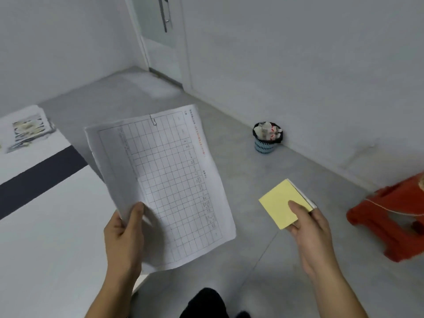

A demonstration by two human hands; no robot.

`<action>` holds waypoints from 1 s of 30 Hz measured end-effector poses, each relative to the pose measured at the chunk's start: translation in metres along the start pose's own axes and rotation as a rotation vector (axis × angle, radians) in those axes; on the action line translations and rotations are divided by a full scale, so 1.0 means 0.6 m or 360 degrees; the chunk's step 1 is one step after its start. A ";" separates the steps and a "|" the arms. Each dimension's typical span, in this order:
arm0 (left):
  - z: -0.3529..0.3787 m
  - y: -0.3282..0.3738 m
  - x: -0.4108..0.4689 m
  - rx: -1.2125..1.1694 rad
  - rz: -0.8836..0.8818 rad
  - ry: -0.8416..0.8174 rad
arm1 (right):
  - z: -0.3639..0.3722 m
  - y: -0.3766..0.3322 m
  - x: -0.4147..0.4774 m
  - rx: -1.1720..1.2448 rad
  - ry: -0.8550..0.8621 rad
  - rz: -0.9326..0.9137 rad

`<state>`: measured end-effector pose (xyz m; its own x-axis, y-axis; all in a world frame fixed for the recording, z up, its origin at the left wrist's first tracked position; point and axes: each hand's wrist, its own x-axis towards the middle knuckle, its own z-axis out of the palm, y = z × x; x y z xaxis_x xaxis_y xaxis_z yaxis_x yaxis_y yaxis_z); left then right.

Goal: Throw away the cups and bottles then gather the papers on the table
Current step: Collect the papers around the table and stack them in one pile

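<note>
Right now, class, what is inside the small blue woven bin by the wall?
The small blue woven bin holds a black bag liner and a heap of white red-marked containers, probably cups and bottles, reaching its rim. Whatever lies beneath the heap is covered.

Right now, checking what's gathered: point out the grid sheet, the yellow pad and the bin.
grid sheet [174, 180], head view, page middle
yellow pad [276, 203], head view, top face
bin [263, 147], head view, blue wall

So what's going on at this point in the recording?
A person beside the white table holds clipped gridded sheets in the left hand and pinches a yellow note pad in the right hand. The bin by the wall already holds what look like cups and bottles. Another paper stack lies on the table's far end.
</note>
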<state>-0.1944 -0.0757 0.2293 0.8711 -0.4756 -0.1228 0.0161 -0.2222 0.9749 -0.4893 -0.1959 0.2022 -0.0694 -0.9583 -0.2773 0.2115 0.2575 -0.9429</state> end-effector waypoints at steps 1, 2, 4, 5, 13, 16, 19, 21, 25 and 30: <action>0.016 0.003 0.021 -0.0014 -0.0021 0.0069 | 0.024 -0.009 0.044 -0.0028 -0.0061 0.0023; 0.033 0.004 0.043 -0.0033 -0.0041 0.0135 | 0.049 -0.016 0.087 -0.0054 -0.0122 0.0042; 0.075 -0.001 0.094 -0.0073 -0.0083 0.0252 | 0.102 -0.022 0.169 -0.0099 -0.0241 0.0060; 0.098 -0.005 0.123 -0.0085 -0.0106 0.0295 | 0.129 -0.021 0.210 -0.0126 -0.0291 0.0066; 0.277 0.053 0.401 -0.0211 -0.0132 0.0439 | 0.385 -0.068 0.530 -0.0230 -0.0558 0.0016; 0.315 0.102 0.494 -0.0196 -0.0098 0.0499 | 0.485 -0.095 0.621 -0.0228 -0.0638 0.0020; 0.334 0.132 0.587 -0.0185 -0.0101 0.0549 | 0.590 -0.090 0.700 -0.0238 -0.0718 0.0070; 0.344 0.135 0.656 -0.0174 -0.0120 0.0622 | 0.668 -0.073 0.753 -0.0243 -0.0783 0.0112; 0.372 0.132 0.823 -0.0169 -0.0162 0.0786 | 0.845 -0.034 0.869 -0.0253 -0.0948 0.0173; 0.381 0.181 1.043 -0.0167 -0.0144 0.0969 | 1.109 -0.018 1.003 -0.0259 -0.1163 0.0284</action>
<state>0.2403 -0.5924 0.2157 0.9871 0.1186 -0.1076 0.1239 -0.1396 0.9824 0.1153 -0.8578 0.1686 0.6261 -0.7245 -0.2884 0.0091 0.3767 -0.9263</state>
